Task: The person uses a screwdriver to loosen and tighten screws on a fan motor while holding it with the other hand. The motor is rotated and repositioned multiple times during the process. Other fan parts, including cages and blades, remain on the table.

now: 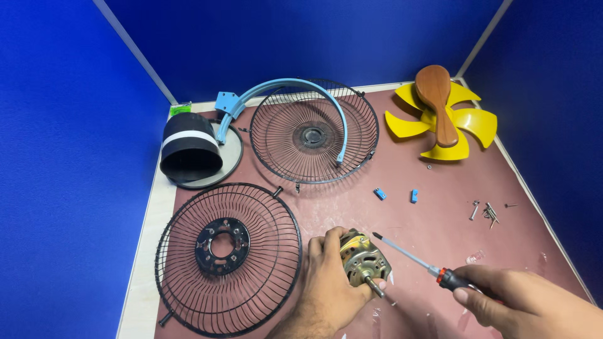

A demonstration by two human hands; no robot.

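Near the front edge of the table [440,220], between two hands, sits a small fan motor [363,262] with its copper windings showing and its shaft pointing toward the camera. The left hand [326,282] has its grip closed around the motor's body from the left side, holding it just off or on the reddish surface; which of the two is hard to tell. The right hand [521,301] has its grip wrapped on the red-and-black handle of a screwdriver [414,258], whose tip hangs just above and to the right of the motor, near it but not touching. Judging by this, the step in hand looks like bringing the tip to a fastener on the motor housing; the next move would call for lowering and angling the blade down onto a screw head while the left hand keeps the motor from turning. Left of the motor lies a round wire guard [229,251] with a black centre ring, and behind it a second wire guard [314,132] with a light blue curved bracket [282,94] across it. A black cone-shaped housing [188,150] rests on a round plate at the far left. A yellow fan blade [465,122] with a wooden brush [440,100] on top lies at the far right, with loose screws [487,210] and two small blue clips [396,194] well apart from the hands.
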